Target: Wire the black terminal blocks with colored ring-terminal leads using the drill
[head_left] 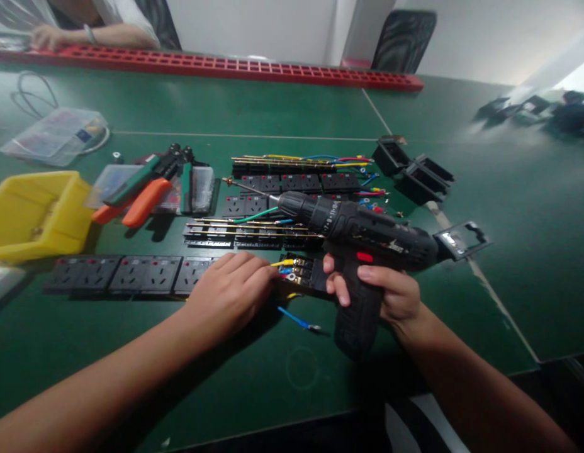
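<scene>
Head view: right hand (398, 296) clamped on the handle (360, 314) of a black power drill (358, 229), raised above the green tabletop (523, 270), bit (249, 189) pointing toward the left edge. Left hand (235, 283) over the nearest socket strip (148, 277), beside wired terminals (300, 270); fingertips hidden, grip cannot be told. Tabletop surface runs from that strip to the near edge and rightward past the drill. Red slotted rail (226, 67) along the far edge, a co-worker's hand (49, 38) at its left end; dark chair (405, 41) and pale wall (273, 25) beyond.
</scene>
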Tool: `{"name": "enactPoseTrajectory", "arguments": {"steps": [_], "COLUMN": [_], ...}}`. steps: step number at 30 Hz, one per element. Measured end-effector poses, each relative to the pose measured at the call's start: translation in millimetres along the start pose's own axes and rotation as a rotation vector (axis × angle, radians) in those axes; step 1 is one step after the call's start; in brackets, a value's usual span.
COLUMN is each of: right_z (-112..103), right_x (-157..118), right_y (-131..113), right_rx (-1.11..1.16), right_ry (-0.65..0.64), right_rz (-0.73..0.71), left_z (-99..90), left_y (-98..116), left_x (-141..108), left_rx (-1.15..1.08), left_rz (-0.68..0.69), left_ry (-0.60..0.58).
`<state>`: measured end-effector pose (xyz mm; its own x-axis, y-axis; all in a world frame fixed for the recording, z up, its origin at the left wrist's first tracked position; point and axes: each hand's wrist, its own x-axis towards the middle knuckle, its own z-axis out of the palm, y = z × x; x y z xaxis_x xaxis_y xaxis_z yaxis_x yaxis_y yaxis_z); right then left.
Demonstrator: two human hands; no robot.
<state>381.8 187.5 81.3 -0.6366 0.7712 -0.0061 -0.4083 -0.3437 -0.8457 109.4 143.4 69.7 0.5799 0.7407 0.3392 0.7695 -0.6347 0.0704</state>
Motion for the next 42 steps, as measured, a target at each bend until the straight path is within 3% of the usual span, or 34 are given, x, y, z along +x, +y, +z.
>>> {"name": "enactPoseTrajectory", "arguments": {"steps": [8, 16, 33, 42], "right_z": [-1, -2, 0, 1], "right_x": [0, -1, 1, 1], "right_y": [-1, 1, 0, 0], "right_rx": [0.029, 0.016, -0.016, 0.006], "right_ry": [0.026, 0.025, 0.032, 0.045], "right_rz": [0.029, 0.025, 0.041, 0.059], "left_z": [4.4, -3.0, -14.9, -9.7], "left_y": [-1, -1, 1, 2], "left_x": [-3, 4, 10, 2], "left_rx": [-0.093, -0.271, -0.192, -0.002], "left_rz": [0.017, -0.062, -0.006, -0.101], "left_ry": [0.087, -0.081, -0.235, -0.158]}}
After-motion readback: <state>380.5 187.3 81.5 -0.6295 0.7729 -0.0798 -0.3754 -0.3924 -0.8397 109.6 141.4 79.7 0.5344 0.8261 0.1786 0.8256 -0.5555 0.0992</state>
